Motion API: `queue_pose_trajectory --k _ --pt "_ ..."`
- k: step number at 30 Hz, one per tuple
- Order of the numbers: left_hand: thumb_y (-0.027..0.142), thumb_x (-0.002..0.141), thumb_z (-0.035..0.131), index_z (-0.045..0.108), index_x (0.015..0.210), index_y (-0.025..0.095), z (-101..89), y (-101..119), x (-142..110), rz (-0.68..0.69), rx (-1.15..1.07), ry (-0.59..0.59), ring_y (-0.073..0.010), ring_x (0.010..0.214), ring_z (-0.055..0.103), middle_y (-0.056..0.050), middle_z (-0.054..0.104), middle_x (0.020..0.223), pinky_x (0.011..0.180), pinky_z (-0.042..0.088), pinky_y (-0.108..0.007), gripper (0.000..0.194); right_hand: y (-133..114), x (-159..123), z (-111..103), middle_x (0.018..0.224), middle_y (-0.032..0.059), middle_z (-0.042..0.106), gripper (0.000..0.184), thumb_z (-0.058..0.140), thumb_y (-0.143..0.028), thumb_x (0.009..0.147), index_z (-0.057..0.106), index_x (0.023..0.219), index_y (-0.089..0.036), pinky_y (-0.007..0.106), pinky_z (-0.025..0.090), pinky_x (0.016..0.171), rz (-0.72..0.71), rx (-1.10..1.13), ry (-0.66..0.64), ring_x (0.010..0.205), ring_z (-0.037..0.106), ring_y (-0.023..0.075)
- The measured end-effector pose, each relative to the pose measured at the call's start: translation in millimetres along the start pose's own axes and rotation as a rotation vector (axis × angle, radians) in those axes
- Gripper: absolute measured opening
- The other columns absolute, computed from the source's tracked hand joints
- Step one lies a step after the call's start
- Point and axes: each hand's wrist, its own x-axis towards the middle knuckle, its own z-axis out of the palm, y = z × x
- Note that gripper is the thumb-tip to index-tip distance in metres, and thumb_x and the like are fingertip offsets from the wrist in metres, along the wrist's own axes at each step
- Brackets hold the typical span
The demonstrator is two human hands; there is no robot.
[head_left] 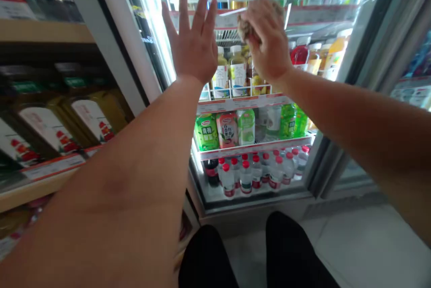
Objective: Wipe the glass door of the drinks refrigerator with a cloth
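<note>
Fingers spread, my left hand (194,39) is raised at the left part of the lit drinks fridge, holding nothing. It seems to lie flat on the glass door (225,50), though the contact itself is hard to make out. To its right, my right hand (267,39) is closed round a crumpled brownish cleaning cloth (245,28), held up against or close to the same glass. Motion blurs this hand slightly. Behind the glass, between the hands, stand tea bottles (238,70) with white caps; my right hand and forearm hide part of that shelf.
Lower in the fridge are green and red drink bottles (228,130) and several red-capped water bottles (245,176). Left of it, a shelf holds large yellow oil bottles (90,113). A metal door frame (323,167) runs along the right. My black-clad knees (208,256) are above the tiled floor (363,238).
</note>
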Motion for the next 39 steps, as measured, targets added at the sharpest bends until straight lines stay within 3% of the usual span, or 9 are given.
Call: queue_pose_trajectory --k 3,7,10,14,19,24,28,33,39 --pt "0.02 0.094 0.055 0.032 0.166 0.023 3.1 -2 2 0.004 -0.04 -0.003 -0.0304 0.162 -0.004 0.011 0.018 0.173 0.128 -0.025 -0.065 0.075 -1 44 3 0.158 -0.0038 0.05 0.049 0.049 -0.016 0.098 0.058 0.145 -0.026 0.038 0.026 0.135 0.237 -0.071 0.064 0.154 0.039 0.0179" --pt "0.018 0.094 0.047 0.032 0.166 0.025 10.0 -9 2 0.045 0.045 0.053 -0.031 0.162 0.001 0.011 0.02 0.173 0.128 -0.021 -0.068 0.073 -22 65 -1 0.166 0.0008 0.038 0.057 0.046 -0.011 0.102 0.045 0.159 -0.018 0.047 0.015 0.135 0.371 -0.109 -0.015 0.158 0.03 0.0231" --pt "0.02 0.099 0.04 0.03 0.167 0.026 20.5 -18 4 0.092 0.121 0.11 -0.0306 0.161 0.001 0.011 0.019 0.174 0.128 -0.014 -0.068 0.068 -32 76 -13 0.158 -0.0003 0.049 0.051 0.045 -0.014 0.105 0.051 0.155 -0.018 0.046 0.028 0.129 0.361 -0.162 -0.102 0.153 0.04 0.023" --pt "0.016 0.098 0.042 0.027 0.167 0.029 31.7 -26 8 0.084 0.156 0.128 -0.0268 0.16 -0.003 0.014 0.017 0.173 0.129 -0.017 -0.065 0.071 -20 97 -24 0.121 -0.0027 0.07 0.04 0.035 -0.019 0.107 0.072 0.123 -0.023 0.046 0.042 0.12 0.306 -0.179 -0.173 0.131 0.062 0.0225" --pt "0.014 0.095 0.049 0.028 0.167 0.025 17.8 -14 5 0.061 0.128 0.065 -0.0306 0.161 0.0 0.01 0.018 0.174 0.129 -0.016 -0.067 0.075 -5 44 -11 0.16 -0.0008 0.047 0.046 0.047 -0.013 0.1 0.06 0.144 -0.021 0.048 0.029 0.131 0.055 -0.159 -0.067 0.155 0.037 0.0239" --pt "0.016 0.1 0.044 0.028 0.167 0.021 2.6 -1 0 0.021 0.146 -0.008 -0.0351 0.161 0.002 0.007 0.017 0.175 0.129 -0.011 -0.069 0.069 7 -44 -17 0.158 -0.0031 0.051 0.039 0.049 -0.022 0.1 0.064 0.135 -0.033 0.047 0.03 0.133 -0.185 0.096 -0.189 0.156 0.036 0.0195" --pt "0.019 0.099 0.046 0.023 0.168 0.026 11.7 -6 4 0.011 0.129 0.0 -0.0293 0.162 -0.005 0.012 0.012 0.175 0.13 -0.02 -0.066 0.073 27 -18 -37 0.159 0.0038 0.05 0.038 0.054 -0.016 0.099 0.065 0.135 -0.024 0.046 0.028 0.132 -0.189 0.069 -0.213 0.153 0.038 0.0203" --pt "0.011 0.097 0.042 0.02 0.169 0.028 18.0 -13 5 0.032 0.259 0.035 -0.0328 0.161 0.0 0.01 0.013 0.175 0.128 -0.014 -0.072 0.077 32 19 -39 0.146 0.0047 0.06 0.045 0.055 -0.003 0.094 0.067 0.134 -0.02 0.038 0.038 0.124 0.218 -0.071 0.014 0.141 0.05 0.0198" --pt "0.02 0.104 0.033 0.016 0.169 0.03 22.8 -18 5 0.055 0.275 0.054 -0.0327 0.16 -0.003 0.009 0.01 0.175 0.127 -0.012 -0.072 0.068 36 -20 -36 0.155 0.0095 0.053 0.037 0.051 -0.011 0.101 0.065 0.135 -0.014 0.04 0.03 0.13 -0.012 -0.039 -0.021 0.152 0.04 0.0205"
